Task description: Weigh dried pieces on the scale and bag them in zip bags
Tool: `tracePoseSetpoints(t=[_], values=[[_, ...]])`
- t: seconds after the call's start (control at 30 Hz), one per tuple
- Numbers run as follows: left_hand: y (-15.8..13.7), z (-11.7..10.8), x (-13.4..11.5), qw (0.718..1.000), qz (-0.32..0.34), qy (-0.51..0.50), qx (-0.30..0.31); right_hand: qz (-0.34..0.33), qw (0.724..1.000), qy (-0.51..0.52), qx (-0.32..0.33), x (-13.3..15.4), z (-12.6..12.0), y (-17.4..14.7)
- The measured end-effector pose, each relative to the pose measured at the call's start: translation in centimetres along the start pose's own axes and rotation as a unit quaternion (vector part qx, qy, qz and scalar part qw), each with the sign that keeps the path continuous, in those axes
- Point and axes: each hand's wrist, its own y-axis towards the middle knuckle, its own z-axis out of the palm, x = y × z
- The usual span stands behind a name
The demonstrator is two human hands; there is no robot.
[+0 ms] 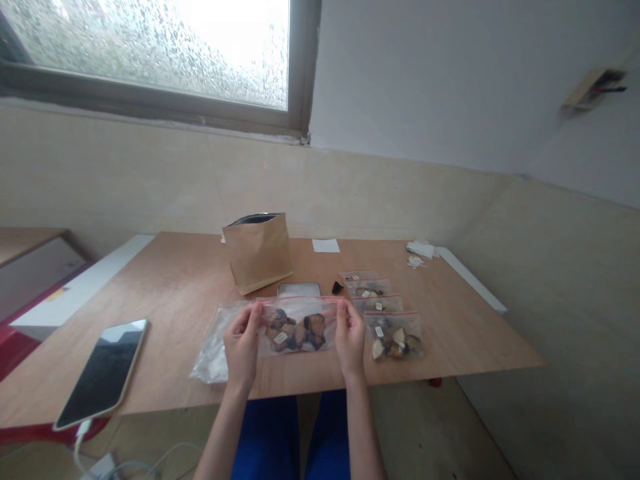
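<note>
Table (173,293) before me. Pouch (260,257): far, upright, mouth open, probably for access. Filled bags (395,345): right, overlapping, seemingly to save room. Zip bag (300,332): near side, centre, top corners pinched by my left hand (242,343) and right hand (352,339), likely keeping its seal taut. Black piece (337,287): beyond, loose.

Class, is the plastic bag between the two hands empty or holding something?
Holding something: several chunky brown pieces show through the clear plastic bag.

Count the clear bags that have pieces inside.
5. One held bag is between the left hand and right hand. Right of it, four overlap: nearest bag, second bag, third bag, farthest bag. Others might be hidden underneath.
</note>
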Motion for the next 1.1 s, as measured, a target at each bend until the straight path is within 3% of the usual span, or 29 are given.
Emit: tracePoseSetpoints(t=[0.4,0.53,0.67,0.83,0.97,1.1], values=[[-0.7,0.6,-1.1,0.993,0.052,0.109,-0.017,-0.002,1.0,-0.004,-0.023,-0.2,0.0,-0.3],[-0.9,1.1,-0.9,0.995,0.043,0.084,-0.028,0.002,0.999,0.021,-0.025,-0.2,0.1,-0.1],[-0.9,1.5,-0.4,0.999,0.017,0.022,-0.043,-0.01,0.999,0.023,0.023,-0.3,0.4,0.0],[-0.7,1.5,-0.2,1.0,-0.005,-0.021,-0.008,-0.029,0.999,0.027,0.038,-0.5,0.8,-0.1],[-0.6,1.1,-0.8,0.999,0.007,0.009,0.049,-0.038,0.998,0.039,0.016,-0.3,0.9,-0.1],[-0.4,0.7,-1.1,0.998,-0.001,0.014,0.06,-0.034,0.998,0.043,0.017,-0.1,0.9,-0.2]])
